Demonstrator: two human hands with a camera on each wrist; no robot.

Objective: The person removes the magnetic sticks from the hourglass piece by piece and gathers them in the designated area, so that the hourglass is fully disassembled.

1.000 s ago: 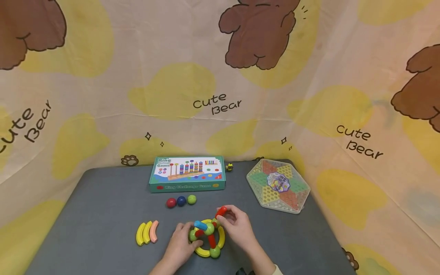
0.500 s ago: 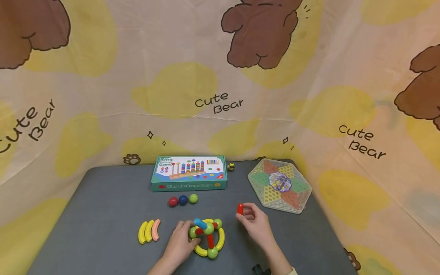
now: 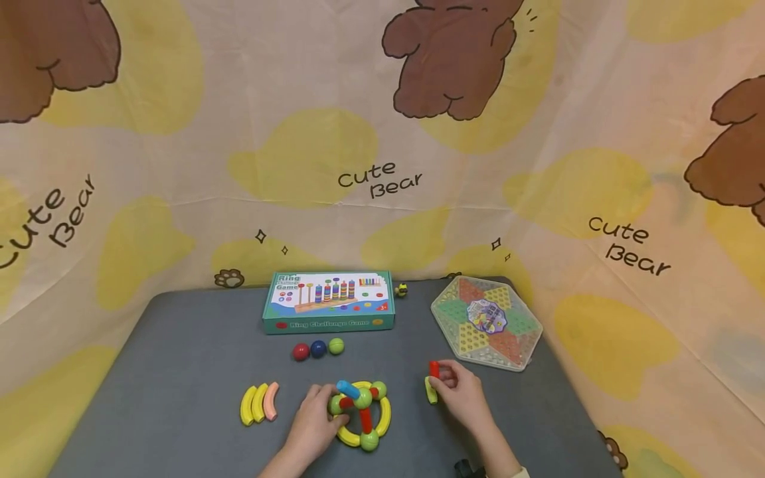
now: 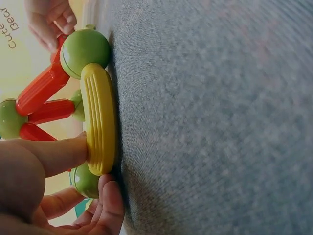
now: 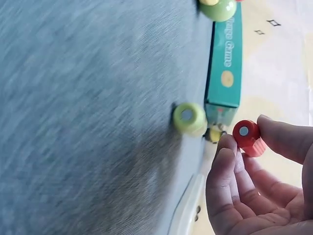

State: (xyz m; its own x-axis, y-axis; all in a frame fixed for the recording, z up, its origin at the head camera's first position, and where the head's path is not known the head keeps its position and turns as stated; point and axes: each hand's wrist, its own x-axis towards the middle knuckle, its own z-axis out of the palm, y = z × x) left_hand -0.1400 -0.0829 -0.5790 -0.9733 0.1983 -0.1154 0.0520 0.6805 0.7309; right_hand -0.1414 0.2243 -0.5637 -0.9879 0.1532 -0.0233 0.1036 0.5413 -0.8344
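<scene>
The right hand [image 3: 465,393], its grip pinching a red rod [image 3: 434,368], is nearer the light-green stick [image 3: 431,393], which points forward on the table [image 3: 179,372] just left; the left hand [image 3: 312,417] holds the ball-and-rod frame [image 3: 362,398].

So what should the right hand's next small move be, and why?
Probably lower the red rod onto the table beside the light green piece: the right hand pinches it above the table, near that piece, while the left hand holds the ball-and-rod structure.
</scene>
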